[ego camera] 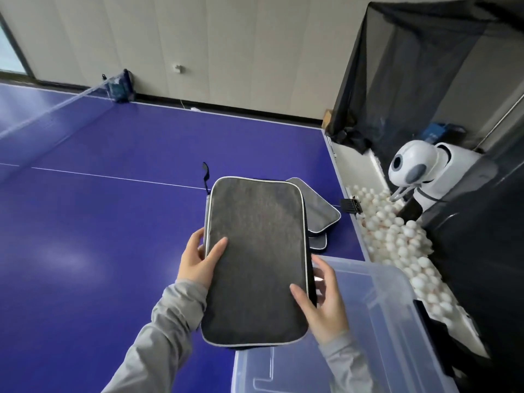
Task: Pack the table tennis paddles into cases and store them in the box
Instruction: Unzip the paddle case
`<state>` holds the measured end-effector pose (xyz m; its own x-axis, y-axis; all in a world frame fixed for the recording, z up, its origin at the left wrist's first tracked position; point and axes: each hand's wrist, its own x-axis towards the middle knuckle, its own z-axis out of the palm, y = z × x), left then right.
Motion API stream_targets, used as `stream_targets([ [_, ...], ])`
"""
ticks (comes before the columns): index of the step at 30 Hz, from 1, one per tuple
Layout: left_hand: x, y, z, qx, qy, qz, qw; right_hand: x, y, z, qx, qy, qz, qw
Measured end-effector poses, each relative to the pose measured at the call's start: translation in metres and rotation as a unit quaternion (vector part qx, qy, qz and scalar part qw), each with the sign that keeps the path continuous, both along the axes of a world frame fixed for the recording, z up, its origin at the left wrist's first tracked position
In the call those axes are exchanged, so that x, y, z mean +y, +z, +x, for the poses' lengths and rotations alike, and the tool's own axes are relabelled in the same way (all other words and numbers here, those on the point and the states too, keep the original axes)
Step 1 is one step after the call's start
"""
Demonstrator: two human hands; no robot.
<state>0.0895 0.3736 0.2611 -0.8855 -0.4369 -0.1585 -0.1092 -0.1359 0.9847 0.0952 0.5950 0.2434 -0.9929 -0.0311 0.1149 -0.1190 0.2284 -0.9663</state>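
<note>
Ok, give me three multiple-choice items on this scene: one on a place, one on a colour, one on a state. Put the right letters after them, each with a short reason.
1. Where do the other grey cases lie?
A. inside the clear box
B. on the table, beyond the held case
C. among the white balls

2. What colour is the table top?
A. green
B. red
C. blue-purple

3. How is the dark grey case held?
A. by both hands, above the table
B. by one hand only
C. it lies flat, untouched

Answers:
1 B: they rest on the table near its right edge, partly hidden behind the held case.
2 C: the surface is blue-purple with white lines.
3 A: the left hand grips its left edge and the right hand its right edge, beside the clear box.
</note>
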Motion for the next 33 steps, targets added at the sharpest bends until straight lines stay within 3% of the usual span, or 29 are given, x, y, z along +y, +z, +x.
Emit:
stream_targets([
  [5,-0.043,0.013,0.038,0.074,0.067,-0.094,0.991,-0.031,0.02,-0.018,0.07,0.046,0.025,0.996],
  [11,-0.09,0.011,0.088,0.02,0.117,-0.358,0.926,-0.102,0.056,-0.025,0.166,0.124,0.069,0.976],
  [15,-0.12,0.0,0.107,-0.037,0.095,-0.455,0.884,-0.16,0.073,-0.022,0.215,0.155,0.105,0.959],
  [19,-0.165,-0.016,0.117,-0.012,0.072,-0.515,0.854,-0.219,0.083,-0.02,0.257,0.124,0.128,0.95],
  [23,-0.236,-0.031,0.123,0.02,0.033,-0.543,0.839,-0.294,0.082,-0.019,0.239,0.115,0.16,0.951],
  [29,-0.356,-0.03,0.129,0.073,-0.057,-0.669,0.737,-0.408,0.059,0.0,0.18,0.167,0.331,0.911],
  [33,-0.408,-0.033,0.135,0.134,-0.08,-0.692,0.705,-0.452,0.048,0.02,0.124,0.168,0.361,0.909],
])
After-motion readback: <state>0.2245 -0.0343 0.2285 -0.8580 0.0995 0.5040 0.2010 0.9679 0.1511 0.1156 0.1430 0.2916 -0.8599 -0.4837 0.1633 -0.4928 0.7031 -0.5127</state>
